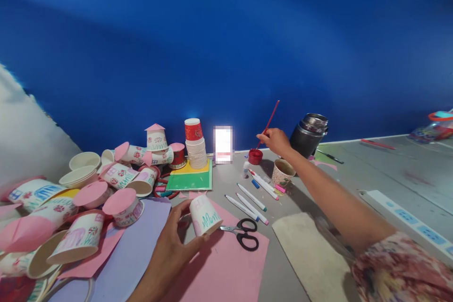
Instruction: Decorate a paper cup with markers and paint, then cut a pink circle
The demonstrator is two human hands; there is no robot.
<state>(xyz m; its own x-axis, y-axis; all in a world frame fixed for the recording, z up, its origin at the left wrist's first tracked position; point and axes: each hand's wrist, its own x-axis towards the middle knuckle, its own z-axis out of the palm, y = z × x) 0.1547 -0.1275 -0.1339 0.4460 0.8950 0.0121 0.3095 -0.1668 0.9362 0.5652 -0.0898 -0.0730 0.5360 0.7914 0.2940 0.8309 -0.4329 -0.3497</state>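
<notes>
My left hand (173, 233) grips a white paper cup (204, 215) with a pink window and green marks drawn on it. The cup is tilted above a pink paper sheet (226, 269). Farther off, my right hand (275, 141) pinches a thin red paintbrush (272, 117). Its lower end goes into a small red paint pot (255, 157), where the tip is hidden. Black-handled scissors (244, 234) lie on the pink paper just right of the held cup. Beneath my right forearm stands a patterned paper cup (282, 173).
Decorated cups with pink tops (120, 201) crowd the left side. A stack of cups (197, 151) stands on a green-yellow book (191, 179). Several markers (246, 207) lie mid-table. A dark flask (307, 134), a beige cloth (307, 250) and a power strip (406, 217) are on the right.
</notes>
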